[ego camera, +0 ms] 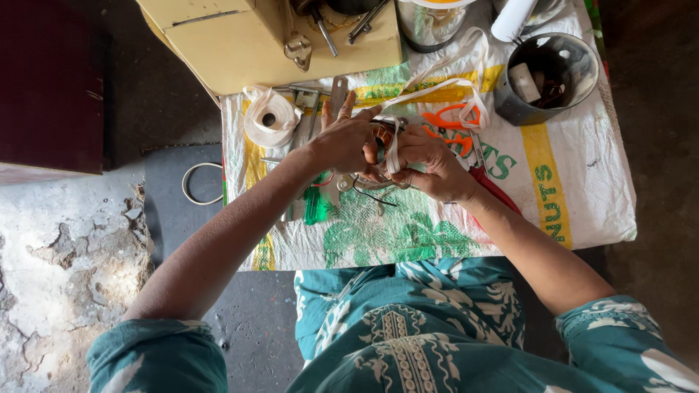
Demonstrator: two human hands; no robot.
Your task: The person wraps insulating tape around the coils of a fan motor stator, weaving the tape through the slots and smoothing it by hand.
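Note:
Both hands meet over a printed woven sack spread on a low table. My left hand and my right hand together grip a small round metal part with copper winding. A white tape strip runs from the part up and to the right, passing between my fingers. Most of the part is hidden by my fingers.
A roll of white tape lies left of my hands. A grey metal pot with small items stands at the upper right. Scissors with orange handles lie behind my hands. A cream box with tools sits at the top.

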